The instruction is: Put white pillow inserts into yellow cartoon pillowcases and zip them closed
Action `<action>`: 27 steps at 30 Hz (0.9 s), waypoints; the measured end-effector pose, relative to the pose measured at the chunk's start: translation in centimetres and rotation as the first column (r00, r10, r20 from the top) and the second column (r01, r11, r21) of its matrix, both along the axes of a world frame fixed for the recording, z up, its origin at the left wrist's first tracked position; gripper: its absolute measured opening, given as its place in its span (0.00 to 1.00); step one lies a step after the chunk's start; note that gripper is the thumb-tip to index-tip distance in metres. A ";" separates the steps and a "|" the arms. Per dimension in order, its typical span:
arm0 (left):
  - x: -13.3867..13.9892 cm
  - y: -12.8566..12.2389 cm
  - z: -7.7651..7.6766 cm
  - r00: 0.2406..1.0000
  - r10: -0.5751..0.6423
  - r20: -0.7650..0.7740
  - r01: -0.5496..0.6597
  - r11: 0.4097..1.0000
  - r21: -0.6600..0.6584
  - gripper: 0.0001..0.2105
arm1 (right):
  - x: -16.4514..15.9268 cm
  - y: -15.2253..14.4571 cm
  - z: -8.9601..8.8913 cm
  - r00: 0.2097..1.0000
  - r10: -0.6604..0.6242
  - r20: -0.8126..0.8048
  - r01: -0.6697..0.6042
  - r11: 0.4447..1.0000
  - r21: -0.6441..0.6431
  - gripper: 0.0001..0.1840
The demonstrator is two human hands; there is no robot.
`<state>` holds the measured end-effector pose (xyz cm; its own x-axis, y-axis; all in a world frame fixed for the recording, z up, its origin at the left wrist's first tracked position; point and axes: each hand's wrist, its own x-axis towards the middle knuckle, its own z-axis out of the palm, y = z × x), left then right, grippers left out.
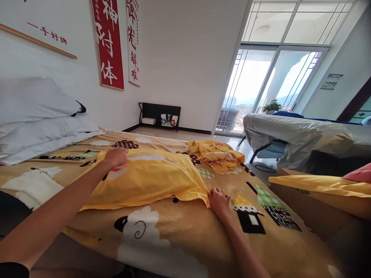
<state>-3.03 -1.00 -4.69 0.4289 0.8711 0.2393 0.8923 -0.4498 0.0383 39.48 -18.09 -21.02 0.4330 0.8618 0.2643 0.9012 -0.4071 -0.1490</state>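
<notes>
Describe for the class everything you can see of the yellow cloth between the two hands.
The yellow cloth looks like thin, soft fabric, mostly plain, with a partly hidden red-and-white print toward its left. A white strip shows along its far side; whether that is an opening is unclear. It lies spread out on the patterned bedsheet, lightly creased, its near edge wavy. The left hand rests at its far side; the right hand grips its near right corner.

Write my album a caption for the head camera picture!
Left hand touches, right hand pinches flat yellow cloth on a tan sheep-printed bedspread.
</notes>
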 end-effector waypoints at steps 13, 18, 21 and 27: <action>13.9 0.9 -3.1 0.921 -0.373 -0.111 0.342 0.912 -0.225 0.20 | -2.1 7.8 7.3 0.836 0.539 -0.098 -0.530 0.841 0.109 0.31; 14.7 0.1 -1.5 0.848 -0.527 0.053 0.504 0.771 -0.388 0.11 | -7.0 10.6 9.1 0.505 0.852 -0.138 -0.826 0.524 0.209 0.29; 15.4 -0.7 -0.4 0.694 -0.684 0.226 0.693 0.550 -0.465 0.04 | -6.2 10.6 9.3 0.486 0.856 -0.175 -0.838 0.514 0.186 0.14; 21.3 1.3 -2.8 0.441 -0.822 0.360 0.851 0.256 -0.458 0.10 | -3.0 7.6 11.3 0.521 0.816 -0.250 -0.853 0.512 -0.103 0.08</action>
